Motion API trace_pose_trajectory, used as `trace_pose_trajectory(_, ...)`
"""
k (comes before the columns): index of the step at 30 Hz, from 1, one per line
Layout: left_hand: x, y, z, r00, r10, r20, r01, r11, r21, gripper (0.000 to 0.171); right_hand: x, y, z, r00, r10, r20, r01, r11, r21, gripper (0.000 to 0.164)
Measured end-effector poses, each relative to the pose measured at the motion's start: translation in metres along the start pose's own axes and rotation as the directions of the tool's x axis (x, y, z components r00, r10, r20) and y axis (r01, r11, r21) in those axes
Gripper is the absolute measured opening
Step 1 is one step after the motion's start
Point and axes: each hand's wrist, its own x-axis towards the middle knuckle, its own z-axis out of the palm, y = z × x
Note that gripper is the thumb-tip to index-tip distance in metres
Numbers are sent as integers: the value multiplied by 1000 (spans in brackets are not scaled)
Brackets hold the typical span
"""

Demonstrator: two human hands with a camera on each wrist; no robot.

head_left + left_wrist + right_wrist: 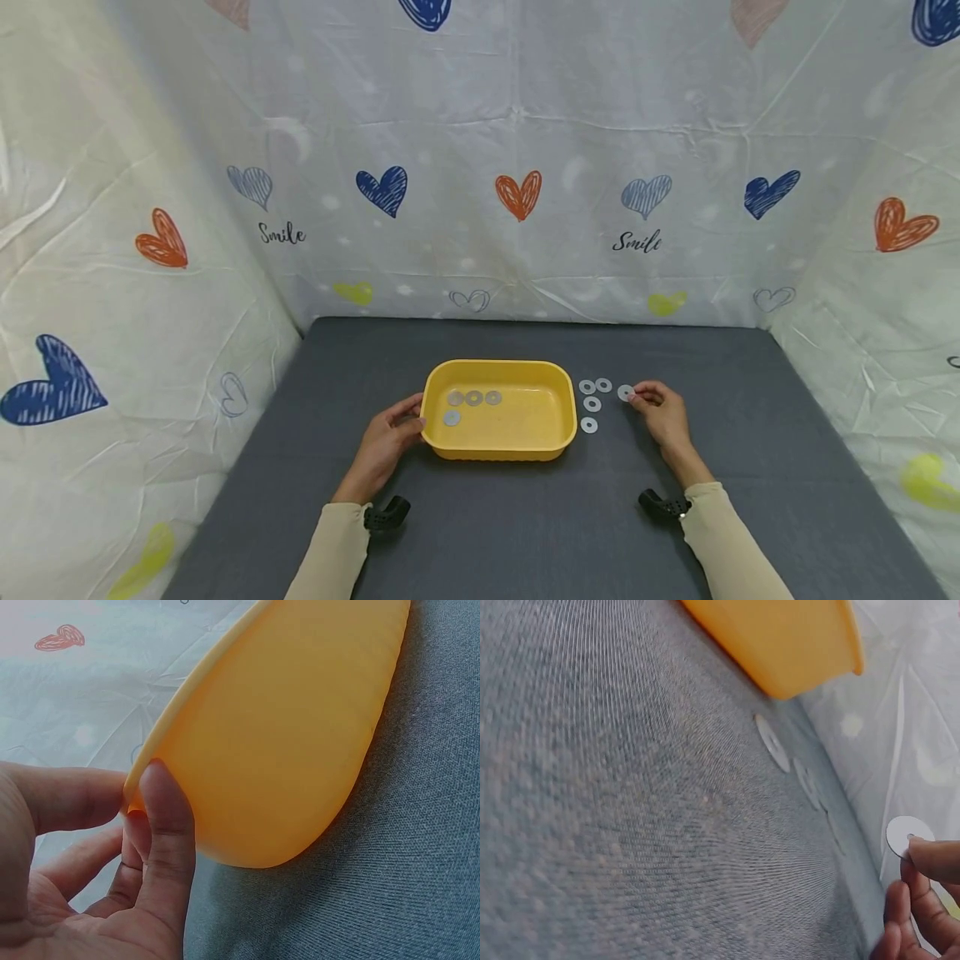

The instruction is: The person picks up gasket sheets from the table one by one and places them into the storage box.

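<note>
A yellow rectangular tub (pixel 517 454) stands on the dark grey cloth, several flat metal washers (pixel 473 398) lying on its floor. My left hand (pixel 386 442) pinches the tub's left rim between thumb and fingers; the left wrist view shows the tub wall (pixel 285 735) close up beside the left hand (pixel 150 855). To the right of the tub, my right hand (pixel 662 414) pinches a washer (pixel 625 392) by its edge. In the right wrist view that washer (pixel 906 834) faces the camera, held up by the right hand's thumb and fingers (pixel 934 862).
Several loose washers (pixel 592 404) lie on the cloth between the tub and my right hand. A grey cloth (pixel 517 533) covers the table. White curtains with printed hearts (pixel 465 100) hang behind it and at both sides. Each wrist bears a black strap (pixel 387 513).
</note>
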Motion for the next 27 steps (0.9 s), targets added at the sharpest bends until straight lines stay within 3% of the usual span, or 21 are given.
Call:
trace_pose_trajectory(6, -1, 1, 0, 1000, 0, -2, 0, 1000, 7, 53, -6, -5, -3, 1000, 26, 11, -26, 999, 36, 19)
trace_pose_trajectory(15, -1, 0, 1, 1000, -12, -8, 12, 1000, 4, 53, -18, -12, -1, 995, 58, 75, -78, 952, 297, 19)
trace_pose_trajectory(27, 0, 0, 0, 1000, -7, -3, 7, 1000, -4, 52, -35, -34, 3, 995, 12, 101, -42, 954, 298, 26)
